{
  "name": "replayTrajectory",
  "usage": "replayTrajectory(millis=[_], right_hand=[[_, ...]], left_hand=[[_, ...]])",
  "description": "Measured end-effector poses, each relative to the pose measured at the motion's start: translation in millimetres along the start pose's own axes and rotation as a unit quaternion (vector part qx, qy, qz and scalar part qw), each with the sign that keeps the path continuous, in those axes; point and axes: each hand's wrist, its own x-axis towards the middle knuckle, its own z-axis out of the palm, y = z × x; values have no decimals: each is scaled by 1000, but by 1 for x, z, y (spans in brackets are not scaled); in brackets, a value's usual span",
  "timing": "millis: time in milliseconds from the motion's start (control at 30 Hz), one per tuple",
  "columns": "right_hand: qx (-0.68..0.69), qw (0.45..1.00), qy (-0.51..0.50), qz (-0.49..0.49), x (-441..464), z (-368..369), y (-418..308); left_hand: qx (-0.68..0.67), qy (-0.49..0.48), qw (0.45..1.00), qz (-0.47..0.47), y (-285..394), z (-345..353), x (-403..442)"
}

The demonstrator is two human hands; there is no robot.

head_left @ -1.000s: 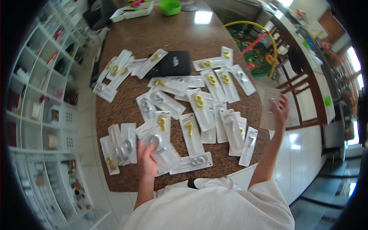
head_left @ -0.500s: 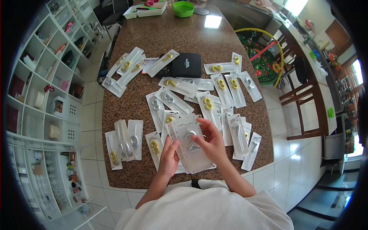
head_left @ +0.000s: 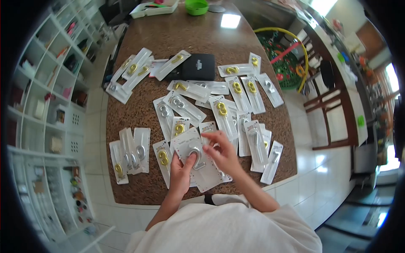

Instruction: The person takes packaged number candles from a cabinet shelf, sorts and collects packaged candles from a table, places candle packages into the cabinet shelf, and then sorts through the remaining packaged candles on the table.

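Note:
My left hand [head_left: 182, 173] grips packaged number candles, with its thumb pressed on the front. The top pack [head_left: 207, 176] is a white card with a silver "2" candle on it; how many packs lie beneath it I cannot tell. Just to the right of it, my right hand [head_left: 222, 152] hovers with its fingers curved and apart, holding nothing. A pack with a gold candle [head_left: 179, 127] lies right behind the held pack, and another with a gold "3" [head_left: 163, 158] is to its left. A silver "7" pack [head_left: 256, 143] lies to the right of my right hand.
More candle packs spread over the brown speckled table [head_left: 177, 38], including a group of several at the left [head_left: 134, 152]. A black case [head_left: 198, 67] lies behind them. Farther back are a green bowl [head_left: 197, 7] and a white tray [head_left: 154, 10]. White shelves [head_left: 42, 109] stand at the left.
My right hand has come off the face of the held pack and its fingers have opened. My left thumb now presses on the front of the pack by the silver candle. The view has shifted slightly.

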Motion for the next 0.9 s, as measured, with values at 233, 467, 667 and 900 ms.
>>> replayTrajectory(millis=[233, 467, 667, 900], right_hand=[[-317, 912, 251, -65, 98, -145, 30], [-508, 783, 351, -68, 134, -236, 114], [-564, 790, 240, 14, 135, -259, 106], [-538, 816, 212, 13, 126, -277, 110]], left_hand=[[48, 60, 995, 57, 19, -27, 3], [24, 86, 995, 50, 30, -61, 20], [-34, 91, 995, 38, 22, -66, 14], [-54, 129, 990, 24, 10, -54, 7]])
